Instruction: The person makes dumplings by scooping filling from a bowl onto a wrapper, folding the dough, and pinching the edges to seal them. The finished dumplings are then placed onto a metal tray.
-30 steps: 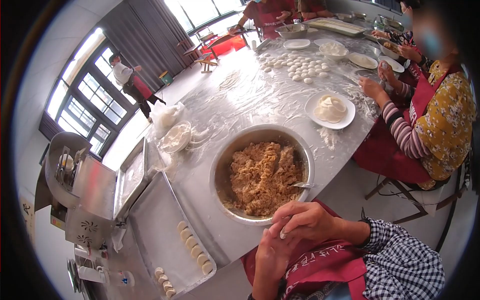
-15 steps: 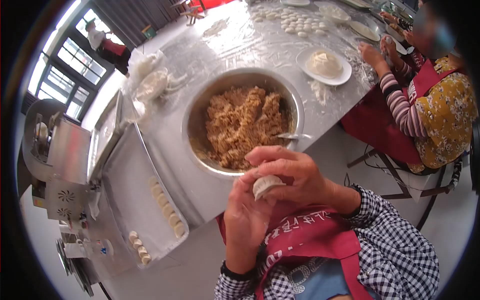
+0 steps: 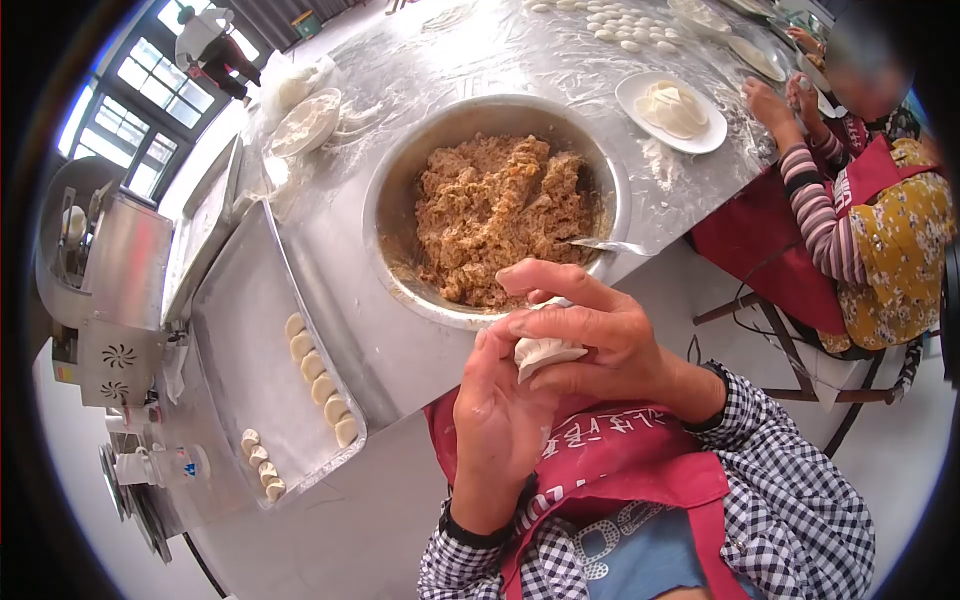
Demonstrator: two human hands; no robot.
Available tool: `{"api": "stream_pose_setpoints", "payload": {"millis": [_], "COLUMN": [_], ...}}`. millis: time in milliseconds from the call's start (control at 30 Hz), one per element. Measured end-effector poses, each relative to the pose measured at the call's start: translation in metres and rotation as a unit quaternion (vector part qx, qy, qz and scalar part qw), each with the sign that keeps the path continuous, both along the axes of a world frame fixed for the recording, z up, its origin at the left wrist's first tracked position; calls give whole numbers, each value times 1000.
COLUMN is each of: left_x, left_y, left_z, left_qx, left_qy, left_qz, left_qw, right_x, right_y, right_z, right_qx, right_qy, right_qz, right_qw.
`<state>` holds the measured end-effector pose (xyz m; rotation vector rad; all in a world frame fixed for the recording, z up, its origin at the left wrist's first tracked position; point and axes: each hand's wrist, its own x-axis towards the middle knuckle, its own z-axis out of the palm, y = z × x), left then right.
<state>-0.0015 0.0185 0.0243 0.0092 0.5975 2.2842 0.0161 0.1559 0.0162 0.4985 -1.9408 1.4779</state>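
Observation:
A pale pleated dumpling (image 3: 545, 356) is held between my two hands, in front of my apron. My right hand (image 3: 615, 335) curls over it, thumb below and fingers above. Against its left side press the fingertips of my left hand (image 3: 497, 415), the palm turned up. Part of the dumpling is hidden by the fingers. Just beyond my hands stands a large steel bowl (image 3: 618, 195) of brown minced filling (image 3: 490, 215). A metal utensil handle (image 3: 612, 246) rests over its right rim.
To the left lies a metal tray (image 3: 235, 330) with two rows of dumplings (image 3: 322, 388). A white plate of dough wrappers (image 3: 672, 108) stands right of the bowl. A co-worker (image 3: 880, 230) sits at the right; another person (image 3: 210, 50) is far left. A steel machine (image 3: 125, 260) stands beyond the tray.
The view has shifted, so the bowl and tray appear a little higher. Both hands keep hold of the dumpling, which shows slightly more. The far person has turned and bent forward.

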Motion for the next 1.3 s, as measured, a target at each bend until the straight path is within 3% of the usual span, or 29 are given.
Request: {"api": "stream_pose_setpoints", "payload": {"millis": [167,233,333,433,567,767,833,933,1167,1233,1300], "left_x": [1,4,2,0,1,6,2,-1,2,4,3], "left_y": [3,5,1,-4,-1,3,2,-5,1,-1,-2], "left_z": [5,9,-6,-8,-5,-1,-9,-20,-7,-14,-17], "left_qx": [19,-2,94,43,49,50,150,147,20,154,150], "left_qy": [-10,-37,-75,-17,-20,-99,-110,-76,-121,-163,-147], "left_qz": [-23,22,25,-14,-21,27,1,-47,-9,-4,-2], "left_qw": [1000,999,992,999,998,993,982,985,992,974,978], "right_x": [-2,-2,-3,-3,-2,-2,-1,0,1,1,2], "right_y": [8,8,8,2,4,8,6,0,3,5,4], "right_z": [-1,-2,0,6,5,-2,1,1,2,-1,-1], "right_qx": [126,194,203,120,104,229,236,144,159,220,219], "right_qy": [78,86,69,25,25,96,89,56,59,97,90], "right_qz": [-25,-41,-38,-67,-60,-61,-77,-87,-83,-81,-81], "right_qw": [989,976,976,990,992,967,965,984,982,967,968]}}
